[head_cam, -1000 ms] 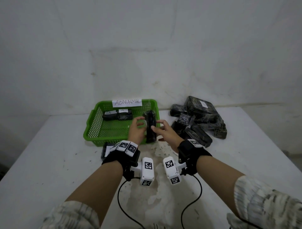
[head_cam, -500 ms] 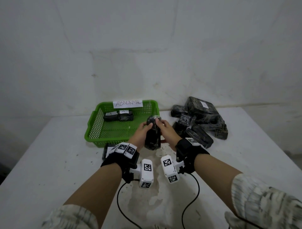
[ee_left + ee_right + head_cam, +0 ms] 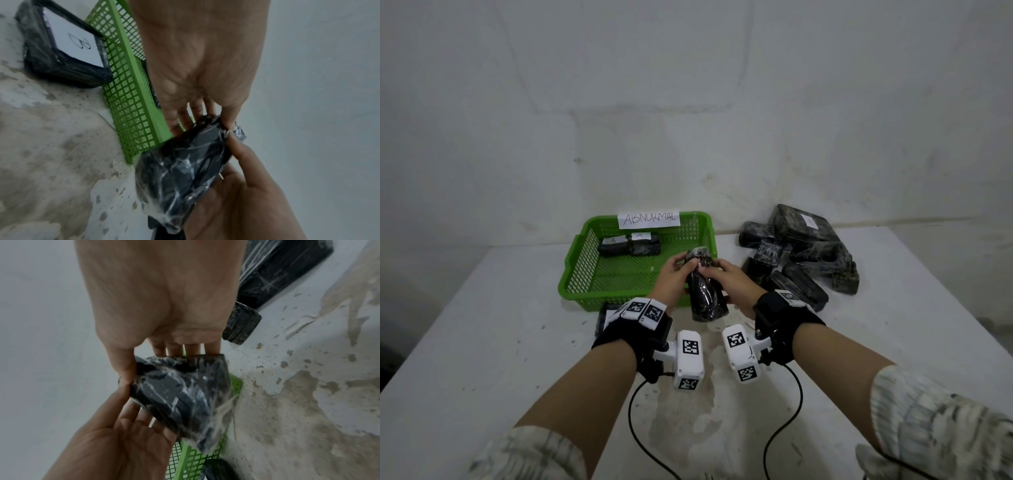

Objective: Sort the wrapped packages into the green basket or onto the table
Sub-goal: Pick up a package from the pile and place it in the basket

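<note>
Both hands hold one black plastic-wrapped package (image 3: pixel 705 294) upright in front of the green basket (image 3: pixel 585 274). My left hand (image 3: pixel 677 270) grips its upper left side, my right hand (image 3: pixel 722 274) its upper right. In the left wrist view my left hand (image 3: pixel 205 116) curls over the package (image 3: pixel 185 170); the right wrist view shows my right hand (image 3: pixel 164 353) on the package (image 3: pixel 185 394). Two wrapped packages with white labels (image 3: pixel 629 244) lie in the basket. A pile of several wrapped packages (image 3: pixel 801 253) sits to the right on the table.
A paper sign reading ABNORMAL (image 3: pixel 649 219) is fixed to the basket's far rim. A flat wrapped package with a white label (image 3: pixel 606 313) lies on the table (image 3: pixel 482 342) against the basket's near wall. A white wall stands close behind.
The package has come toward me and a little lower, clear of the basket's corner. Both hands have closed on its upper end; the right hand earlier lay loosely beside it.
</note>
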